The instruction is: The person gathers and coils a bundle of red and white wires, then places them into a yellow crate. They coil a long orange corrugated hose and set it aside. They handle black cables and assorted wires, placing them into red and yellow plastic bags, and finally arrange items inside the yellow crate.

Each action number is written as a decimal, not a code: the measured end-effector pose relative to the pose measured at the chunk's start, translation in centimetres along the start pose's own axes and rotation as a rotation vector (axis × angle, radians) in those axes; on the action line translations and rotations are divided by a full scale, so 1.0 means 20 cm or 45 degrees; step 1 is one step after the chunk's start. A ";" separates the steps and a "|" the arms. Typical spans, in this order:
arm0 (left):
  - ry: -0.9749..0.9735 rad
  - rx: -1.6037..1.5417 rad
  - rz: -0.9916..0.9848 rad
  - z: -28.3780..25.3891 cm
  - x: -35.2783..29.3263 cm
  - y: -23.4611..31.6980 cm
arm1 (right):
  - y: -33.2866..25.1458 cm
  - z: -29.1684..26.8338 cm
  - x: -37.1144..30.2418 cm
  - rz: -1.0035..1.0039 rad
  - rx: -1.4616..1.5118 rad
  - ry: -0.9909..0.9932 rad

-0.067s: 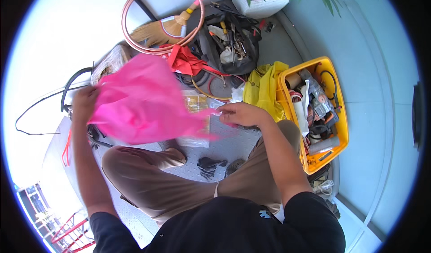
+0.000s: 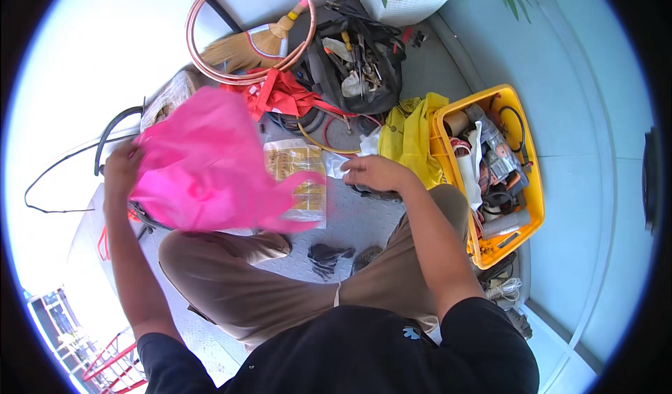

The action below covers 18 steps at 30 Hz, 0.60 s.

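Pink, thin and limp-looking, the bag [image 2: 203, 159] is held up above the floor [image 2: 346, 215], near the left knee [image 2: 185, 254], its loose strips partly blurred. Its left edge is pinched in the left hand [image 2: 124, 166], the fingers closed on bunched material. The right hand [image 2: 378, 173] is held apart from the bag, fingers loosely bent and parted, with nothing seen to be gripped. A clear packet [image 2: 297, 157] is partly hidden by the strips. Very little weight and no stiffness are to be expected; creasing is likelier than breakage. Since slipping may be met, hold is best taken at gathered corners or strips.
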<state>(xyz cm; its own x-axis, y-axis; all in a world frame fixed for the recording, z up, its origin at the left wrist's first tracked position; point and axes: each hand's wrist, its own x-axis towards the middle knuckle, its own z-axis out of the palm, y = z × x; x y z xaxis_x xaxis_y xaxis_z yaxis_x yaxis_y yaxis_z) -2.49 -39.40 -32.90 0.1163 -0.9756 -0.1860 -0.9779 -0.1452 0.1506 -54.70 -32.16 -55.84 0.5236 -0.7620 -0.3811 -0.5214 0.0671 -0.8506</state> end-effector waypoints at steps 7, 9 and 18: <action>-0.309 -0.406 -0.040 0.36 -0.11 -0.06 | 0.71 0.32 0.30 0.792 -0.374 0.107; -0.320 -0.265 0.087 0.44 -0.15 0.12 | 0.80 0.44 0.31 0.923 -0.447 0.036; -0.400 -0.186 0.283 0.41 -0.06 0.27 | 0.70 0.61 0.17 1.149 -0.784 -0.049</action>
<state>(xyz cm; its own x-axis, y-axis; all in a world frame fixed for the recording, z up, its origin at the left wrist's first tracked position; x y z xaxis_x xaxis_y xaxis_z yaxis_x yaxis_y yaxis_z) -9.27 -37.68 -39.90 -0.1758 -0.8915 -0.4175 -0.9357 0.0195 0.3523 -51.99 -25.98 -73.46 -0.2055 -0.5728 -0.7935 -0.9660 0.2487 0.0707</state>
